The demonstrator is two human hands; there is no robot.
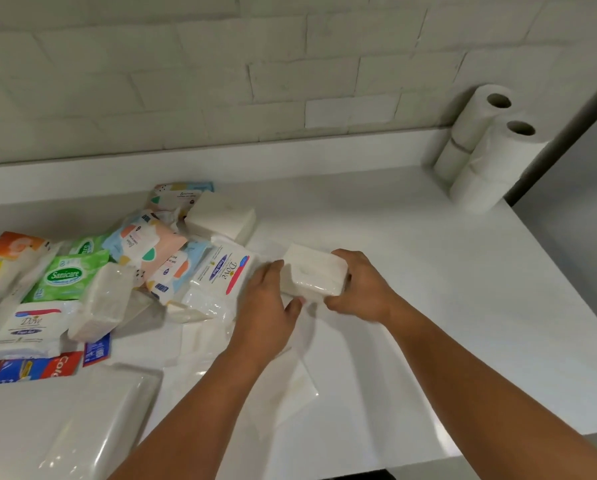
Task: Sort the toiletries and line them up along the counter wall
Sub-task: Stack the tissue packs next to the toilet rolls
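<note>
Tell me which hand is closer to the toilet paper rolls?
Right. Right hand holds the tissue pack at its end facing the toilet paper rolls; left hand holds the far end.

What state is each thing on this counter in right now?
tissue pack: wrapped, held between both hands
left hand: grips the pack's left end
right hand: grips the pack's right end
toilet rolls: stacked upright in the far right corner
Dove pack: lying flat beside the left hand

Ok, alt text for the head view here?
A left hand and a right hand hold a white tissue pack at the middle of a white counter. Mixed toiletry packs lie heaped at the left; toilet rolls stand stacked in the far right corner against the tiled wall.
</note>
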